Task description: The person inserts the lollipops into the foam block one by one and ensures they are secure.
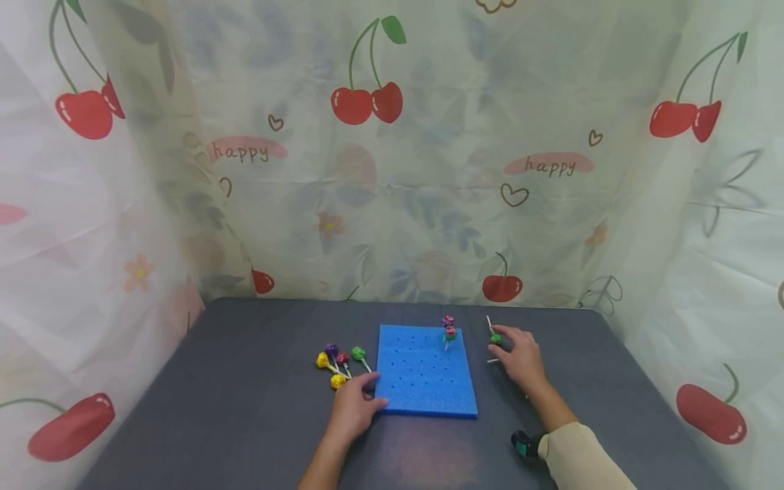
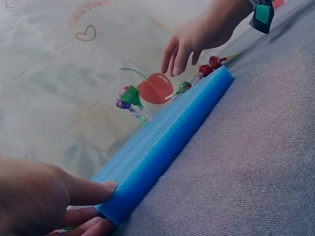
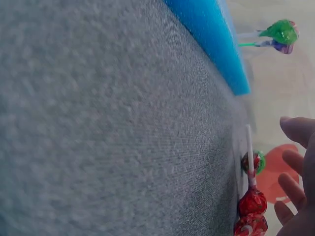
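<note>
A blue foam board (image 1: 422, 381) with rows of small holes lies on the dark table. My left hand (image 1: 355, 407) holds its near left corner, thumb on top and fingers at the side, as the left wrist view shows. Two lollipops, one with a green and red wrapper (image 1: 450, 333) and one purplish (image 1: 448, 320), stand upright in the board's far right part. To the right, my right hand (image 1: 522, 357) hovers over a green-wrapped lollipop (image 1: 495, 337), fingers spread and holding nothing. Red lollipops (image 3: 252, 202) lie beside it, mostly hidden by the hand in the head view.
Left of the board lies a loose group of lollipops: yellow (image 1: 322, 361), purple (image 1: 332, 350), red (image 1: 342, 357) and green (image 1: 358, 353). A patterned curtain (image 1: 392, 204) encloses the table (image 1: 245, 408) at the back and sides. A dark wrist device (image 1: 525, 444) sits on the right wrist.
</note>
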The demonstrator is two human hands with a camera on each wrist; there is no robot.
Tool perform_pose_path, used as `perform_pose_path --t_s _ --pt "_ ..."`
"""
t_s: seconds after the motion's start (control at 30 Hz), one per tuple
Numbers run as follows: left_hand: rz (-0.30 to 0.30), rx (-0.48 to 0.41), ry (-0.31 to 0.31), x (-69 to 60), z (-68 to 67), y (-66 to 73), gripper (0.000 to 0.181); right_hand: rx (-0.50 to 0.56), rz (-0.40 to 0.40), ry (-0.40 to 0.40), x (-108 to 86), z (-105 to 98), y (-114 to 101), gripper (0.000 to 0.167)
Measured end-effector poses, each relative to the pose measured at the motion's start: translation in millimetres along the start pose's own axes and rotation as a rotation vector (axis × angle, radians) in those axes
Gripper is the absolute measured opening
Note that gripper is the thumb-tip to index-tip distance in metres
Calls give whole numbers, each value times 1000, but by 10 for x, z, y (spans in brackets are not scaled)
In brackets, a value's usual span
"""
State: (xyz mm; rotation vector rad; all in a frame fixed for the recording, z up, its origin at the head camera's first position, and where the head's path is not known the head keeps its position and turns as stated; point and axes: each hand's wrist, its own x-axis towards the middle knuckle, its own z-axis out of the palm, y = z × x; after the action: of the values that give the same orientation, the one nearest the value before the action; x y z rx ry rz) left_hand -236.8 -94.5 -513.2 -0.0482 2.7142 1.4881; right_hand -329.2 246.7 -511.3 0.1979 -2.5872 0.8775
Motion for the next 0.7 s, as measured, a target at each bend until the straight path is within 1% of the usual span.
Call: perform_pose_path --t_s 0.13,0.27,0.43,0.53,0.7 --pt "-22 -4 2 11 1 -4 46 -19 21 -48 40 3 25 42" --pt "-26 -6 5 19 -10 -2 45 -32 20 -101 91 -1 34 41" --pt "-20 -6 -7 14 -21 -14 46 -44 61 -167 149 6 62 40" --pt "-22 -7 -13 15 -25 -22 47 -52 82 -197 177 23 84 40" --pt "-29 -11 -18 15 -28 -24 47 -56 91 -226 218 56 113 38"
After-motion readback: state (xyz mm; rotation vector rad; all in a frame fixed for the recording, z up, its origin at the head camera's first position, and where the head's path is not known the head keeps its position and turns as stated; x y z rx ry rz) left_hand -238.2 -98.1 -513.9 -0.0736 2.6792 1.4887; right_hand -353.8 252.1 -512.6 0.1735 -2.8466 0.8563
